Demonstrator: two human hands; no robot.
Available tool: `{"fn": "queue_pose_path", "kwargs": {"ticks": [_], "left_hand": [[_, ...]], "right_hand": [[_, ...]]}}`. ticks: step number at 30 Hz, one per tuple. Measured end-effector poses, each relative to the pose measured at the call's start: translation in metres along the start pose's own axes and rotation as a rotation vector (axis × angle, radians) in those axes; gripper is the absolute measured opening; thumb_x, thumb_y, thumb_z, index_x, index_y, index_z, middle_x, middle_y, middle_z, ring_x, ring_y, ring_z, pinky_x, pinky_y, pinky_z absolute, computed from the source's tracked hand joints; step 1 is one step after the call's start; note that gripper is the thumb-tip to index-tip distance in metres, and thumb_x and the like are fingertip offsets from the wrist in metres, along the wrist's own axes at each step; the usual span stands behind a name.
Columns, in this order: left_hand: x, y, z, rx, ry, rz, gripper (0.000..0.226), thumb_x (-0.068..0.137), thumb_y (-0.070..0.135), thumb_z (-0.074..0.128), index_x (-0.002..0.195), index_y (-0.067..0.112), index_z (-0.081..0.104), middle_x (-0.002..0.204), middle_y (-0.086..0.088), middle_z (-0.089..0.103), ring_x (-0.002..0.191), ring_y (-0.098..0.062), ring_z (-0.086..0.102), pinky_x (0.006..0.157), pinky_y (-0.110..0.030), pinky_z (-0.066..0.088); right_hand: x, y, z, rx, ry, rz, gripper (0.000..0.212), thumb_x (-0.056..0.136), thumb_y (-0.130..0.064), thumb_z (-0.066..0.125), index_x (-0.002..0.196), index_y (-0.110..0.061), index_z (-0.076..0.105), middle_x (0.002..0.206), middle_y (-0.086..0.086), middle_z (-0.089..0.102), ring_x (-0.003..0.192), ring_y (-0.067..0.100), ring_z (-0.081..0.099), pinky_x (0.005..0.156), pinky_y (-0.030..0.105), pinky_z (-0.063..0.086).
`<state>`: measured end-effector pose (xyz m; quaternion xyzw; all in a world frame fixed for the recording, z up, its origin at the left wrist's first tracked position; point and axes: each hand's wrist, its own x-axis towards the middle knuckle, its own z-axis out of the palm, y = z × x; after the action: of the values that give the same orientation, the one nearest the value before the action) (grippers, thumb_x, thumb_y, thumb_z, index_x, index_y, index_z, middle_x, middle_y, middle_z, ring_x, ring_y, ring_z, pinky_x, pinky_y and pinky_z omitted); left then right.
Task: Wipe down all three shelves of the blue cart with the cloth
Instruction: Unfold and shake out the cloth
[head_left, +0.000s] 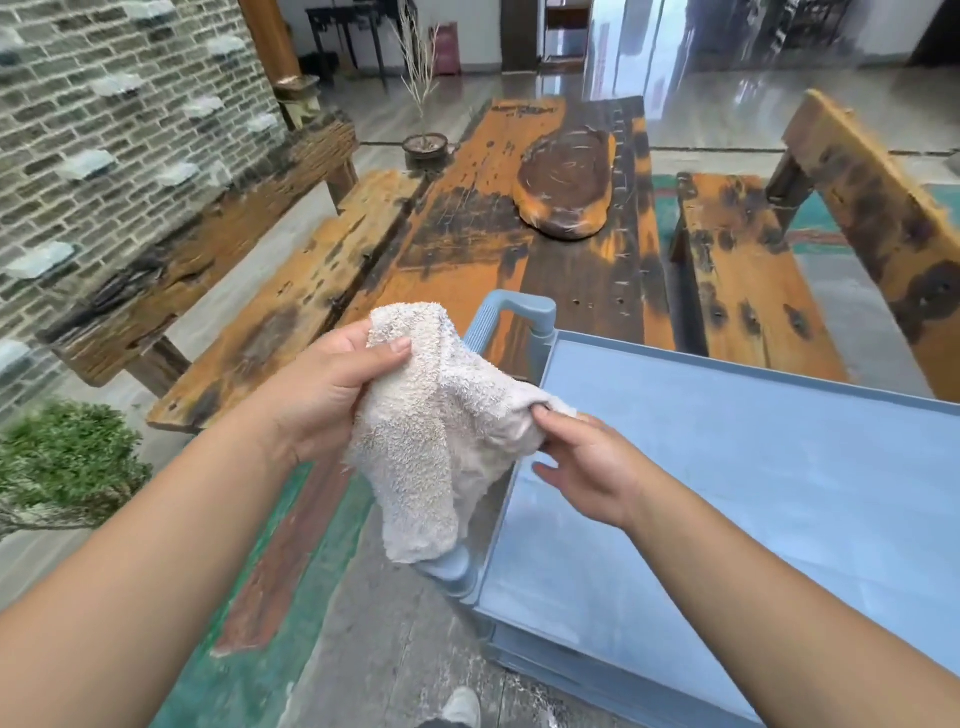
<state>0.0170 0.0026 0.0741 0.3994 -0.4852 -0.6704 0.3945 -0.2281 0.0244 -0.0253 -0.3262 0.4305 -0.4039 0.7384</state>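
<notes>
Terry cloth: off-white cloth (436, 431), crumpled, held in the air over the left end of the cart, lower flap hanging down past the cart's near corner post.
Left hand: left hand (332, 395) grips the cloth's upper left part, thumb pressed across the front, fingers curled behind it.
Right hand: right hand (592, 467) pinches the cloth's right edge with thumb and fingertips, other fingers loosely bent below; hand is over the top shelf's left edge.
Cart: blue cart (727, 467), plastic, just in front of the person; top shelf flat, raised rim, faint pale streaks on the surface. Ribbed handle (511, 317) at the far left corner. Lower shelves: only edges show under the near corner.
Table: long wooden table (519, 234) beyond the cart, orange and dark patches, worn. Oval wooden slab (566, 182) lies on it.
Benches: wooden bench (291, 306) left of the table, another bench (753, 280) right, same worn wood.
Wall: grey brick wall (119, 119) on the left.
Plants: green shrub (62, 462) at lower left; dry twigs in a small pot (426, 143) at the table's far left corner.
Floor: grey, glossy farther back, green and red painted patches near the cart. A shoe (462, 706) at bottom edge.
</notes>
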Motion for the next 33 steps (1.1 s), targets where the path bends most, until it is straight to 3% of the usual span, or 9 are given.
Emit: {"fn": "queue_pose_path", "kwargs": {"ticks": [3,5,8,13,17,20,23,27,33], "left_hand": [[0.020,0.013,-0.031,0.164,0.165,-0.008,0.017,0.090,0.015,0.062,0.103,0.006,0.067,0.091,-0.014,0.074,0.078,-0.026,0.070,0.067,-0.034,0.058],[0.038,0.021,-0.051,0.264,0.247,-0.007,0.018,0.087,0.017,0.067,0.099,0.005,0.067,0.089,-0.016,0.074,0.079,-0.028,0.069,0.074,-0.038,0.057],[0.067,0.042,-0.075,0.284,0.324,0.019,0.036,0.075,0.021,0.077,0.102,0.001,0.065,0.085,-0.012,0.075,0.075,-0.024,0.071,0.065,-0.031,0.056],[0.115,0.082,-0.094,0.280,0.302,0.087,0.023,0.087,0.019,0.069,0.102,0.002,0.068,0.076,-0.006,0.072,0.062,-0.016,0.065,0.056,-0.027,0.051],[0.132,0.091,-0.096,0.210,0.289,0.178,0.011,0.093,0.019,0.060,0.082,0.019,0.063,0.064,0.008,0.062,0.057,-0.008,0.055,0.059,-0.026,0.041],[0.127,0.063,-0.105,0.210,0.280,0.129,0.019,0.093,0.019,0.057,0.074,0.021,0.058,0.065,0.011,0.057,0.064,-0.008,0.049,0.067,-0.031,0.033],[0.110,0.000,-0.127,0.166,0.303,0.061,0.023,0.093,0.012,0.055,0.071,0.018,0.061,0.065,0.009,0.062,0.064,-0.006,0.053,0.066,-0.028,0.037],[0.074,-0.095,-0.155,0.058,0.412,-0.135,0.021,0.090,0.006,0.054,0.072,0.016,0.062,0.077,-0.006,0.053,0.072,-0.019,0.046,0.067,-0.033,0.032],[0.042,-0.172,-0.169,0.061,0.411,-0.445,0.009,0.091,0.015,0.060,0.084,0.019,0.064,0.091,-0.003,0.060,0.084,-0.019,0.054,0.076,-0.035,0.039]], "right_hand": [[0.015,-0.041,0.001,-0.136,0.174,-0.084,0.012,0.092,-0.024,0.062,0.081,-0.019,0.066,0.073,-0.002,0.063,0.065,0.011,0.053,0.067,0.029,0.035],[0.028,-0.071,0.009,-0.102,0.276,-0.165,0.014,0.092,-0.022,0.063,0.079,-0.018,0.065,0.069,0.001,0.054,0.061,0.014,0.044,0.058,0.029,0.029],[0.049,-0.110,0.022,-0.084,0.410,-0.274,0.013,0.091,-0.023,0.064,0.079,-0.018,0.063,0.069,0.003,0.057,0.063,0.018,0.051,0.060,0.031,0.037],[0.062,-0.164,0.042,0.004,0.426,-0.434,0.012,0.092,-0.014,0.061,0.081,-0.011,0.062,0.064,0.005,0.063,0.054,0.018,0.061,0.055,0.025,0.049],[0.061,-0.174,0.052,0.022,0.456,-0.572,0.015,0.094,-0.014,0.058,0.080,-0.015,0.065,0.067,0.002,0.070,0.058,0.015,0.067,0.051,0.026,0.052],[0.060,-0.139,0.044,-0.136,0.585,-0.555,0.015,0.094,-0.019,0.058,0.082,-0.017,0.066,0.073,-0.004,0.068,0.065,0.010,0.061,0.058,0.023,0.047],[0.059,-0.061,0.036,-0.185,0.644,-0.371,0.016,0.095,-0.018,0.059,0.080,-0.016,0.065,0.071,-0.009,0.067,0.065,0.007,0.059,0.053,0.017,0.045],[0.057,0.046,0.037,-0.111,0.677,-0.051,0.015,0.094,-0.019,0.060,0.078,-0.019,0.057,0.076,-0.001,0.055,0.073,0.015,0.042,0.059,0.030,0.029],[0.052,0.112,0.042,0.036,0.684,0.110,0.012,0.093,-0.018,0.062,0.081,-0.018,0.063,0.080,-0.005,0.066,0.074,0.009,0.052,0.065,0.027,0.036]]}}
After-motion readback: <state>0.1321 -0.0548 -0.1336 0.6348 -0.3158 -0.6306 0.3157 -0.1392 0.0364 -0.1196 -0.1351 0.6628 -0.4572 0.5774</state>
